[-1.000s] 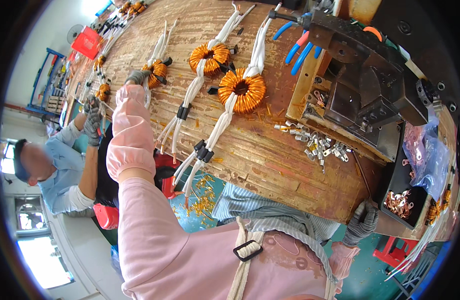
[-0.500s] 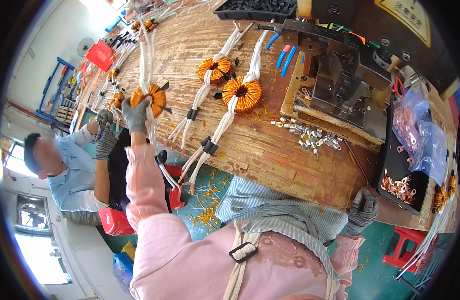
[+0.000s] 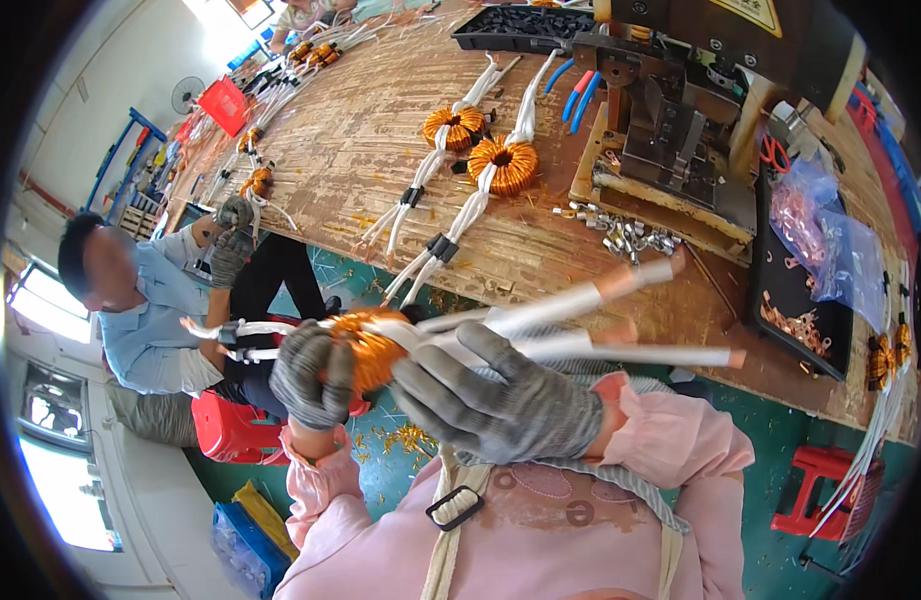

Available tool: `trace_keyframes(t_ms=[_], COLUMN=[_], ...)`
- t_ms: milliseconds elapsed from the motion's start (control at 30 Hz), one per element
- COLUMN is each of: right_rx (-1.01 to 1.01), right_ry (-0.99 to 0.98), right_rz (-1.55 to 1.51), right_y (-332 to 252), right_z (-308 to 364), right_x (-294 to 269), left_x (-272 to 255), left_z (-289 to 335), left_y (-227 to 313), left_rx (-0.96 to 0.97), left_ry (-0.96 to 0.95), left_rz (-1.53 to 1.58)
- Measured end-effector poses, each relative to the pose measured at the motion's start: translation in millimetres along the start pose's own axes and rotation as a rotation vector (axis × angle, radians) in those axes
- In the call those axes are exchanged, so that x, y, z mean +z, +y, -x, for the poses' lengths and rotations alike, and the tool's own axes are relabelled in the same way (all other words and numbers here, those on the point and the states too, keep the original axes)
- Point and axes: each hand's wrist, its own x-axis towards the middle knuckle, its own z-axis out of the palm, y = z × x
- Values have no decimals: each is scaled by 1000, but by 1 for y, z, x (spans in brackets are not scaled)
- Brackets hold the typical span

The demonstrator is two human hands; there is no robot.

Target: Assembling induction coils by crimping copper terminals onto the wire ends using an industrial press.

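Close in front of my body I hold a toroidal coil (image 3: pixel 370 362) wound with orange-copper wire. My left hand (image 3: pixel 313 378), in a grey knit glove, is closed round its left side. My right hand (image 3: pixel 510 395), gloved alike, grips the white-sleeved leads (image 3: pixel 570 300) where they leave the coil; its palm side is hidden. These leads reach right, blurred, with bare copper ends. Thinner white leads with black sleeves (image 3: pixel 230 335) stick out left past my left hand. Two similar coils, one larger (image 3: pixel 502 166) and one smaller (image 3: pixel 452 128), lie on the wooden table.
A dark metal press (image 3: pixel 670 140) stands on the table (image 3: pixel 350 130), with silver terminals (image 3: pixel 620 232) before it. Right of it, a black tray (image 3: pixel 765 270) holds copper lugs and a plastic bag. A co-worker (image 3: pixel 160 300) sits at left. Red stools (image 3: pixel 815 490) stand on the floor.
My left hand has brought the coil from the table's left side down toward my body. My right hand has left the table's front edge and now grips the coil's leads. The view has shifted slightly.
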Motion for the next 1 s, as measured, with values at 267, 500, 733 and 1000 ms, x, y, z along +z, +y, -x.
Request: trace_keyframes(t_ms=[267,500,733,1000], right_rx=[692,1100,938,1097], right_ry=[-386,241,317,365], right_rz=[-433,-1426,-1137,-1209], right_y=[-8,7,20,3], right_z=[30,60,55,66], right_x=[-4,12,-38,-23], left_x=[12,7,104,151], left_z=[-63,-125,-17,-14], left_y=[38,62,92,111], left_rx=[455,145,-787,-139], left_ry=[54,285,182,-207], left_rz=[124,422,1693,2642])
